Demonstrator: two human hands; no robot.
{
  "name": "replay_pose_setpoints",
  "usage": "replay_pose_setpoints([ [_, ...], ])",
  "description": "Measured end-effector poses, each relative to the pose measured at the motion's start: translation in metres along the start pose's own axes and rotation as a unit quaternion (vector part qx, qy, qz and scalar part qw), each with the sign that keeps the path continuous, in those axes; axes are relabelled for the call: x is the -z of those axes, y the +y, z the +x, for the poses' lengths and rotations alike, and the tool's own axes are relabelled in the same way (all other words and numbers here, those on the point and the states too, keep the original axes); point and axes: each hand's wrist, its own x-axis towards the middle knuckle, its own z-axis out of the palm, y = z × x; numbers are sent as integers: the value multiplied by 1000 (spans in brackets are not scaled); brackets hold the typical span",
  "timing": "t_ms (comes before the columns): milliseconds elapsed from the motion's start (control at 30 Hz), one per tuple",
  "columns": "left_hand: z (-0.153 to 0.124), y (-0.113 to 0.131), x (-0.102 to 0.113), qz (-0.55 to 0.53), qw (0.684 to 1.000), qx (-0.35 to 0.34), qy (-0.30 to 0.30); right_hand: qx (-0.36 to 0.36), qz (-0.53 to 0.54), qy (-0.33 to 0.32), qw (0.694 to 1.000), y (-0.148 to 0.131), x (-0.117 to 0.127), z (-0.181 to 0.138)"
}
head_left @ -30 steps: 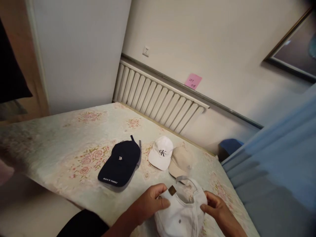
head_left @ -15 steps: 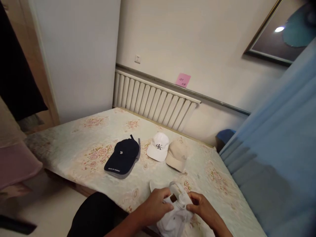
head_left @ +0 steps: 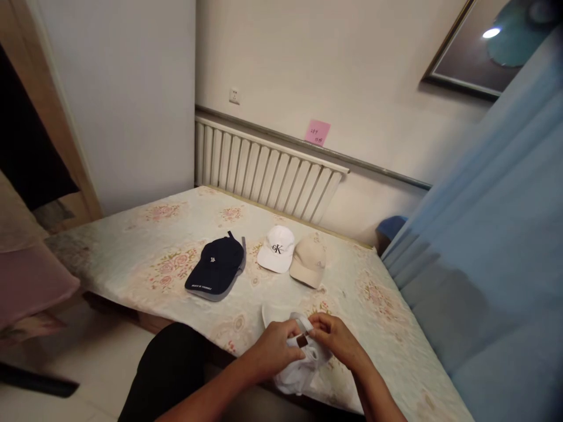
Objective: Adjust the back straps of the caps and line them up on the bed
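A pale white cap (head_left: 295, 368) lies crumpled at the near edge of a flowered mattress (head_left: 145, 234). My left hand (head_left: 275, 350) is closed on its left side by the back strap. My right hand (head_left: 336, 339) pinches the strap with its brown buckle from the right. Both hands meet over the cap. Farther back on the mattress lie a navy cap (head_left: 215, 267), a white cap with a black logo (head_left: 276, 248) and a beige cap (head_left: 308, 262), side by side.
A white radiator (head_left: 264, 170) runs along the far wall, with a pink note (head_left: 317, 132) above it. A blue curtain (head_left: 492, 246) hangs on the right. My dark-clothed knee (head_left: 169, 366) is by the mattress edge. A pink cushion (head_left: 30, 281) sits at left.
The view has pulled back and turned left. My hands have drawn together over the white cap, squeezing it smaller, with the fingers now on its back strap.
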Motion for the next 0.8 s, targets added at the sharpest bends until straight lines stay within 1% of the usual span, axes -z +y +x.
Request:
replay_pose_setpoints([
  [100, -3, -1, -2, 23, 999, -7, 22, -13, 8, -6, 1000, -1, -7, 6],
  [200, -8, -2, -3, 43, 997, -17, 63, -31, 29, 2, 999, 4, -9, 8],
  [300, -12, -3, -4, 65, 993, -22, 97, -24, 91, 20, 995, 7, -7, 6],
  [400, -13, -4, -4, 78, 990, -28, 112, -10, 154, 36, 987, 4, -6, 2],
  [467, -13, -4, -4, 83, 989, -32, 117, -4, 169, 39, 985, 0, -8, 0],
  [567, -11, -7, -3, 85, 989, -24, 119, -13, 147, 35, 988, -5, -15, 0],
  [800, -10, -15, -2, 84, 992, -11, 95, -34, 27, 17, 999, -3, -32, 7],
])
